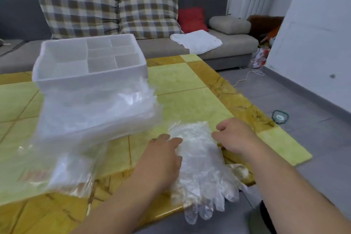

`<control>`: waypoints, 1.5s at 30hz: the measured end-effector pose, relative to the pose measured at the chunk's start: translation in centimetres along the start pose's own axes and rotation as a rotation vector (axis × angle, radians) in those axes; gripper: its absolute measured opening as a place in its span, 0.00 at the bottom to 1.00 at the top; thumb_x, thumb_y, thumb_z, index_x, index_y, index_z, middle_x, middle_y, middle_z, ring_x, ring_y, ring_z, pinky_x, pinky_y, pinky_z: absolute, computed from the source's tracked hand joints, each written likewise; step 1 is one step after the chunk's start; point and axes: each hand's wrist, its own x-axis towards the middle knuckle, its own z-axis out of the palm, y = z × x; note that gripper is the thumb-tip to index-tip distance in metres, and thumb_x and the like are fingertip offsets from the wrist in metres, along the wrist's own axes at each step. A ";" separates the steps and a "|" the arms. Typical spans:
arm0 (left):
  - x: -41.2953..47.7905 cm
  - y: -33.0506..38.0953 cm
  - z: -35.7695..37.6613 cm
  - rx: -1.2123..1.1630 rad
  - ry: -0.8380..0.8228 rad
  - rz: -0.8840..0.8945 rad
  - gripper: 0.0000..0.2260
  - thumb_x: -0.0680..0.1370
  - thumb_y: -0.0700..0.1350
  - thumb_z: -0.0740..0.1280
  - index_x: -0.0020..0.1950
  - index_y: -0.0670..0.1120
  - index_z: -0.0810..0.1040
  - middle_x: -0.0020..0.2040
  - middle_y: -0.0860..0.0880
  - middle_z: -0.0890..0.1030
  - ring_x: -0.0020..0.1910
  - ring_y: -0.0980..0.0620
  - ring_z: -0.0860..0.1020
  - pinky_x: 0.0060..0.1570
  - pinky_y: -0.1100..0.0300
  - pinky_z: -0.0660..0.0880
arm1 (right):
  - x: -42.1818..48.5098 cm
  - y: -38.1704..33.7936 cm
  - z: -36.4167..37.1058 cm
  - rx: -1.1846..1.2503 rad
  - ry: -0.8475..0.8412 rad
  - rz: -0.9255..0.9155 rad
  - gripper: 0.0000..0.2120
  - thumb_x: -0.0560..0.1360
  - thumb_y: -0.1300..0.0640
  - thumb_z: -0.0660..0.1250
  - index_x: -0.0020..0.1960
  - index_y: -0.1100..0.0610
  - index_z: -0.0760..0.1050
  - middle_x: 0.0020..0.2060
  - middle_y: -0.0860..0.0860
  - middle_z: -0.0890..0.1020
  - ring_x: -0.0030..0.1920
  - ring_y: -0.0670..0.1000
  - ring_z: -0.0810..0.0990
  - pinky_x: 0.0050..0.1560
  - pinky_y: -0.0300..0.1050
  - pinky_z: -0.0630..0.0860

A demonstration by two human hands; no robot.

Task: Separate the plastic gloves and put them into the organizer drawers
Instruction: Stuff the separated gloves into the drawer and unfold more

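Note:
A stack of clear plastic gloves (201, 159) lies on the yellow tiled table (190, 100), glove fingers hanging over the near edge. My left hand (163, 156) rests flat on the stack's left side, fingers fairly straight. My right hand (233, 135) sits at the stack's upper right edge with fingers curled; whether it pinches a glove is unclear. The white organizer (89, 59) with its open top compartments stands at the left. A translucent drawer (98, 112) juts out below it, with clear plastic inside.
A clear plastic bag (57, 169) lies in front of the organizer at the left. Behind the table is a grey sofa (218, 47) with checked cushions, a red cushion and a white cloth. Grey floor with a cable lies to the right.

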 end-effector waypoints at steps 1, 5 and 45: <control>0.4 -0.2 0.6 0.024 -0.016 -0.020 0.25 0.82 0.53 0.61 0.78 0.58 0.60 0.78 0.48 0.62 0.75 0.46 0.63 0.73 0.55 0.61 | 0.5 0.4 0.5 0.039 0.010 0.007 0.14 0.74 0.57 0.69 0.40 0.69 0.74 0.37 0.66 0.75 0.37 0.62 0.76 0.37 0.53 0.71; 1.8 0.0 2.1 0.054 -0.051 -0.052 0.25 0.76 0.60 0.64 0.73 0.60 0.65 0.74 0.48 0.64 0.72 0.43 0.63 0.72 0.49 0.63 | 1.5 0.4 2.2 0.206 0.004 0.105 0.17 0.72 0.51 0.73 0.35 0.61 0.72 0.36 0.47 0.64 0.33 0.59 0.73 0.35 0.48 0.68; 3.3 -0.6 0.3 -1.226 0.108 -0.267 0.11 0.77 0.47 0.73 0.54 0.41 0.82 0.44 0.46 0.83 0.40 0.50 0.80 0.40 0.58 0.75 | 0.8 -0.7 0.9 0.722 0.057 -0.014 0.18 0.69 0.55 0.78 0.56 0.63 0.82 0.55 0.59 0.84 0.52 0.55 0.82 0.48 0.50 0.77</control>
